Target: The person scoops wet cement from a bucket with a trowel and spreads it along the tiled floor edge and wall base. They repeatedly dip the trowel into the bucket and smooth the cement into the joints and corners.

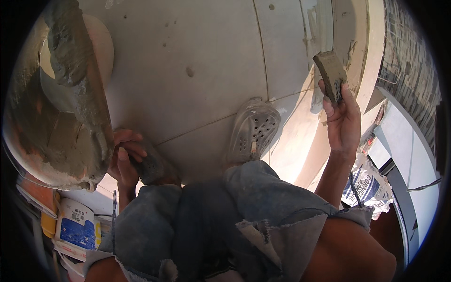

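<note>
My right hand (pixel 343 122) grips a rectangular, mortar-smeared block (pixel 330 73), raised beside a pale ledge at the right. My left hand (pixel 127 157) is at the right side of a large mortar-coated container (pixel 56 155), its fingers loosely curled and apart from the thumb, with nothing visible in them; whether it touches the container is unclear. A thick ridge of wet grey mortar (pixel 75 66) runs along that container. My feet, in grey perforated clogs (pixel 251 129), stand on pale tiles below.
A smeared pale ledge (pixel 364 42) curves along the right, beside a rough grey surface (pixel 408 61), a white panel (pixel 408 141), thin wires and a printed plastic bag (pixel 366 183). At lower left are an orange item (pixel 37 192) and white-and-blue packaging (pixel 75 225). Floor tiles (pixel 188 47) fill the middle.
</note>
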`<action>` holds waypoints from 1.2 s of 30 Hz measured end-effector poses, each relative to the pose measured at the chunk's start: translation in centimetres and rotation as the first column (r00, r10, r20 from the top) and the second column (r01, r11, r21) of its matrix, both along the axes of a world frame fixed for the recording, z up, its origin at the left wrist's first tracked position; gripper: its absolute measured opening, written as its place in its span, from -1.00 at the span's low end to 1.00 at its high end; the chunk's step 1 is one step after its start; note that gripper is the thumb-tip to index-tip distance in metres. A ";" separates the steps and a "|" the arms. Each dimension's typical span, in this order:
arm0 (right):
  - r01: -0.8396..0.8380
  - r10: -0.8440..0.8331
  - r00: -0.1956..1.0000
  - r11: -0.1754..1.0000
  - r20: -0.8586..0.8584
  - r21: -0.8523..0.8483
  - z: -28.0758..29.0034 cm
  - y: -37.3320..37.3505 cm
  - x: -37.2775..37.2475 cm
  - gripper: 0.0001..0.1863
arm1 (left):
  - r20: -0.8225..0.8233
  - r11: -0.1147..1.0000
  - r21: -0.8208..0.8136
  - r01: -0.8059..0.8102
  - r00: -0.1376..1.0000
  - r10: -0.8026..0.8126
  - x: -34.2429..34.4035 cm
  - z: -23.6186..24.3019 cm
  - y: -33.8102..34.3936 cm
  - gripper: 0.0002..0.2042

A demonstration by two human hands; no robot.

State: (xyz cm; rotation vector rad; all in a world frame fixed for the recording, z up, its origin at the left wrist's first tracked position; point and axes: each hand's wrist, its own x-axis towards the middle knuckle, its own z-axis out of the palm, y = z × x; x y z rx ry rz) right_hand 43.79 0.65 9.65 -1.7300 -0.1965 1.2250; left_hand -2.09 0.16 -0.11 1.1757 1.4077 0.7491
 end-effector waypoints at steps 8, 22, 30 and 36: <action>0.078 -0.082 0.993 0.996 -0.079 -0.049 -1.2 -3.9 -4.0 -0.58 | 0.020 1.000 0.018 0.012 1.000 -0.013 0.2 -0.1 0.2 -0.44; 0.272 -0.112 0.782 0.947 -0.613 0.174 -1.8 -3.4 -5.7 -0.48 | 0.076 0.999 0.022 -0.026 0.997 0.024 0.2 -0.2 0.1 -0.54; 0.631 -0.079 0.506 0.712 -0.859 0.307 -3.5 1.1 -2.6 -0.53 | 0.098 0.999 0.029 -0.019 0.995 0.016 0.0 -0.4 0.0 -0.56; 0.869 -0.013 0.267 0.436 -0.964 0.235 -2.7 3.1 -0.5 -0.54 | 0.088 0.998 -0.066 -0.007 0.996 0.013 -0.8 -0.4 -0.2 -0.45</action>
